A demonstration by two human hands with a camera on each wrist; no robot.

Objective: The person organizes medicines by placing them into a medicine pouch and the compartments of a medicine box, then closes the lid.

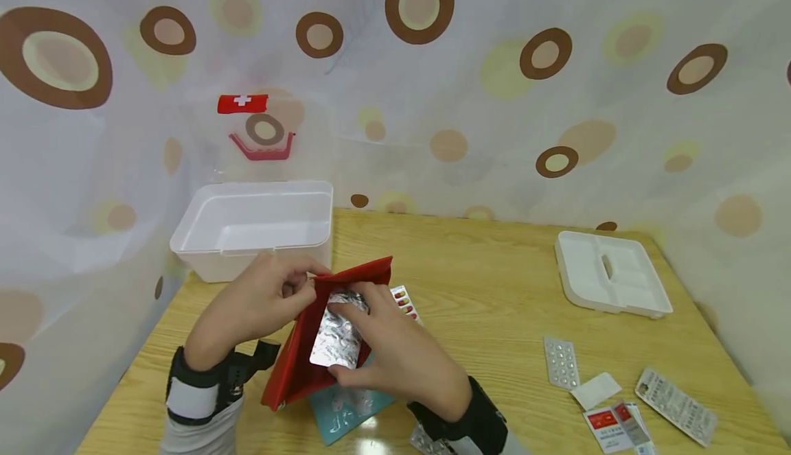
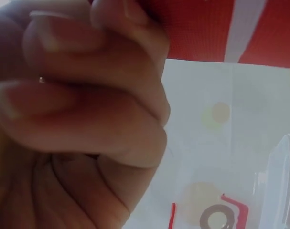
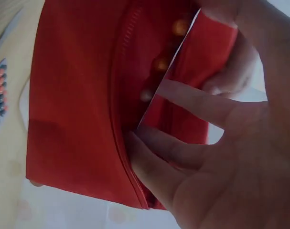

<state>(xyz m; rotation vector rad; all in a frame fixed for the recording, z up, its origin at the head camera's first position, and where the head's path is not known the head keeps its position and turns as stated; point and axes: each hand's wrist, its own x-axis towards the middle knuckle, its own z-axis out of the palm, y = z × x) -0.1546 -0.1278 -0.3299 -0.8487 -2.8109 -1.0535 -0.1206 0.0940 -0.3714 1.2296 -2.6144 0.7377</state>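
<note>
My left hand [image 1: 250,300] pinches the upper edge of a red fabric pouch [image 1: 293,366], which stands with its mouth spread toward me. In the left wrist view the curled fingers [image 2: 92,119] lie against the red cloth. With fingers and thumb my right hand [image 1: 410,359] grips a silver foil blister pack [image 1: 336,335], partly inside the pouch's mouth. Seen from the right wrist, this pack is edge-on, with orange round pills [image 3: 179,27] on its far side. The pouch hides the lower inside.
Behind the pouch stands an open white box [image 1: 247,235] with its clear lid raised. A white tray [image 1: 612,273] lies at the back right. Blister packs [image 1: 561,362] and small cartons [image 1: 608,427] lie front right; a blue packet [image 1: 346,414] lies under the pouch.
</note>
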